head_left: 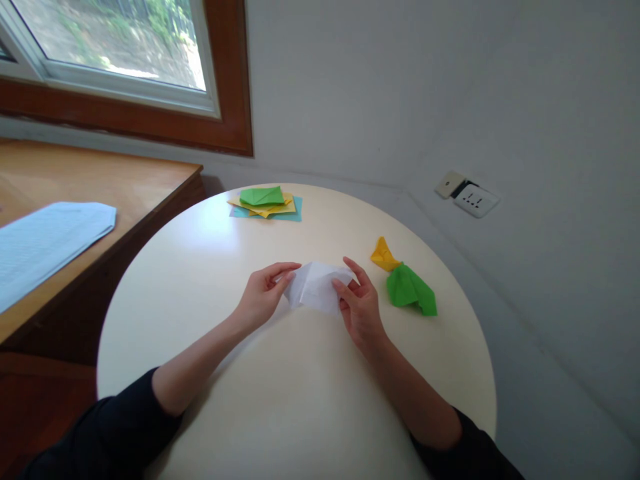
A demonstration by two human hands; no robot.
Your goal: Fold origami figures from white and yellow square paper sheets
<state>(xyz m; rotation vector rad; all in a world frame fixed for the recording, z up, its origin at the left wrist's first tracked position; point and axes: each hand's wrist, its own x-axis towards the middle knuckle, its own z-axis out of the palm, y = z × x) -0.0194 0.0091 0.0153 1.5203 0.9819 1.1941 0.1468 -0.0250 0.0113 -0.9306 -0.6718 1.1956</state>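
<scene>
The left hand (263,297) pinches the left edge of a folded white paper sheet (319,287) between thumb and fingers, closed narrowly on it. The right hand (361,308) grips the right edge the same way. The paper is thin, creased and angular, just above the middle of the smooth round cream table (300,400). Beside the right hand lie a folded green paper figure (410,289) and a small yellow folded paper piece (384,255).

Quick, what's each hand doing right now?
Left hand: pinching the left edge of the white folded paper.
Right hand: gripping the same paper's right side.
</scene>
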